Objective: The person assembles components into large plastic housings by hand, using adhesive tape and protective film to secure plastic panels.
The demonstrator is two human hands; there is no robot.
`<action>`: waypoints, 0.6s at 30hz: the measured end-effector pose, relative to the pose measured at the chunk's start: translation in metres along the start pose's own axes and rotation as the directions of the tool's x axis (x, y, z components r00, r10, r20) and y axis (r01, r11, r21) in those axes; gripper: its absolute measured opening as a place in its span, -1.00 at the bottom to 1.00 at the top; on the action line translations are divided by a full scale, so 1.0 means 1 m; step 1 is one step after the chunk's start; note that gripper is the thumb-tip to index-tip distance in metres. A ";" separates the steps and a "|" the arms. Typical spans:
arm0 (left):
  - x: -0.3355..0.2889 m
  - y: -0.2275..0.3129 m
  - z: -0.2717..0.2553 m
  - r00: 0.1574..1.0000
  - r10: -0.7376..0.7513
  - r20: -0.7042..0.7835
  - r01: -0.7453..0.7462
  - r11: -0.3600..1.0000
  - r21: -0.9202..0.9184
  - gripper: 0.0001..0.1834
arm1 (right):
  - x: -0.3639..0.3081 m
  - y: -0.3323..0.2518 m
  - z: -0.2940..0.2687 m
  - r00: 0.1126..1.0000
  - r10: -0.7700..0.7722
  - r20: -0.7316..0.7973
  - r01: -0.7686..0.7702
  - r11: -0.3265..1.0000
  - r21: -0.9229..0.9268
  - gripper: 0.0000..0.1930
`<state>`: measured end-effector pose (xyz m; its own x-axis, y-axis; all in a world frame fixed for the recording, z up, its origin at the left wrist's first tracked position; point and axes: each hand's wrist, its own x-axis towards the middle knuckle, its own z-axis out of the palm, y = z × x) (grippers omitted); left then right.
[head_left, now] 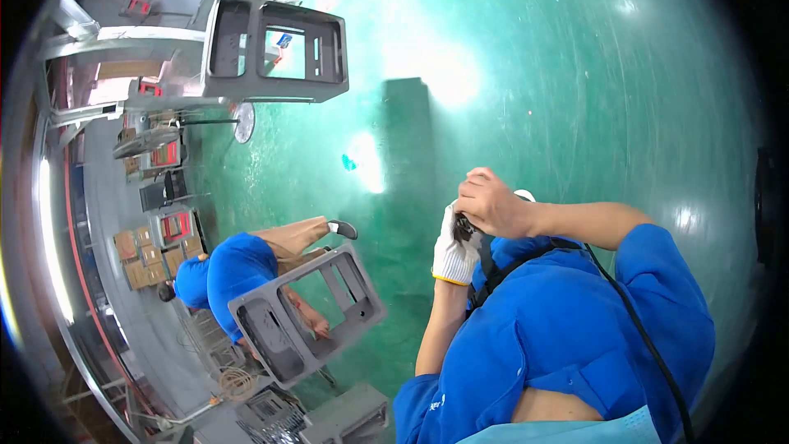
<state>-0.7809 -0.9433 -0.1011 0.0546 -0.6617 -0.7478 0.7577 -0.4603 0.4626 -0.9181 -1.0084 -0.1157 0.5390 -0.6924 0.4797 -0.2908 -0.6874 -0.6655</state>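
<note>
In front of my body, my left hand (454,248), in a white knitted glove with a yellow cuff edge, closes around a small dark object (465,230). The object is mostly hidden by my hands, so its kind is unclear. My bare right hand (491,204) sits just above it with curled fingers, touching or very near the gloved hand. What those right fingers grip is hidden. A white rounded thing (524,195) shows partly behind my right wrist.
Left, a co-worker in blue (238,273) bends with an arm at a grey frame-shaped housing (297,359). Another grey housing (256,87) stands at upper left near a metal rail (140,34). Fans (146,143), cardboard boxes (141,256) and a grey part (349,419) lie beyond on the green floor (575,99).
</note>
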 end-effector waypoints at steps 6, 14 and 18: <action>0.032 0.028 -0.002 1.000 -0.003 0.023 0.004 1.000 -0.014 -0.68 | 0.041 0.029 0.017 0.987 0.161 -0.015 -0.155 0.967 0.202 -0.91; 0.116 0.086 0.028 0.998 -0.015 0.062 0.014 1.000 0.011 -0.65 | 0.115 0.089 0.023 0.945 0.326 0.035 -0.319 0.890 0.326 -0.96; 0.156 0.130 0.062 0.998 -0.025 0.055 0.022 0.997 0.068 -0.68 | 0.156 0.124 0.012 0.914 0.406 0.016 -0.376 0.831 0.409 -0.95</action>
<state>-0.7142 -1.1435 -0.1281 -0.0009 -0.6816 -0.7317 0.7127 -0.5137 0.4776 -0.8609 -1.1987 -0.1305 0.3873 -0.9082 0.1590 -0.1214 -0.2211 -0.9677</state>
